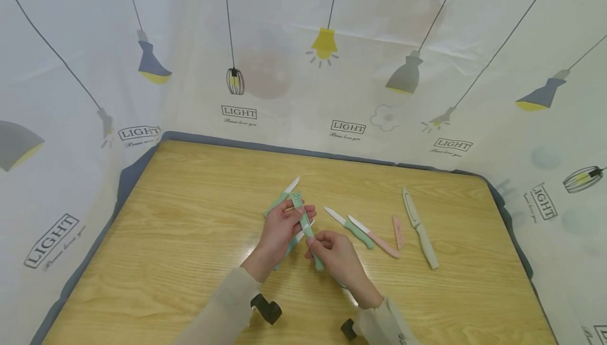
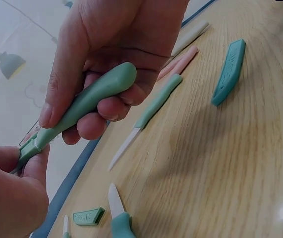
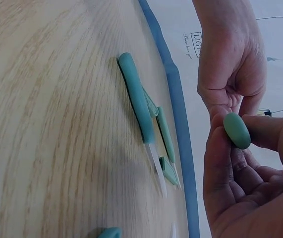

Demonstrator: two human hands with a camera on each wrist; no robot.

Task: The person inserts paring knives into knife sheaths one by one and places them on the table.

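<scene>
Both hands are over the middle of the table on one green-handled knife (image 1: pixel 315 257). My left hand (image 1: pixel 280 226) pinches the green blade cover (image 1: pixel 296 200) at the blade end between thumb and fingers. My right hand (image 1: pixel 334 253) grips the knife's handle, whose rounded end faces the right wrist camera. In the left wrist view the handle (image 2: pixel 94 99) meets the cover (image 2: pixel 28 150), and little of the blade shows. Beneath the hands lies a teal-handled knife (image 3: pixel 135 96), its white blade bare, partly hidden in the head view.
Beyond the left hand lies another green knife (image 1: pixel 280 201). To the right are a bare green-handled knife (image 1: pixel 359 233), a pink knife (image 1: pixel 381 243), a pink blade cover (image 1: pixel 397 232) and a cream knife in its cover (image 1: pixel 419 229). A teal blade cover (image 2: pixel 229 74) lies near the right forearm.
</scene>
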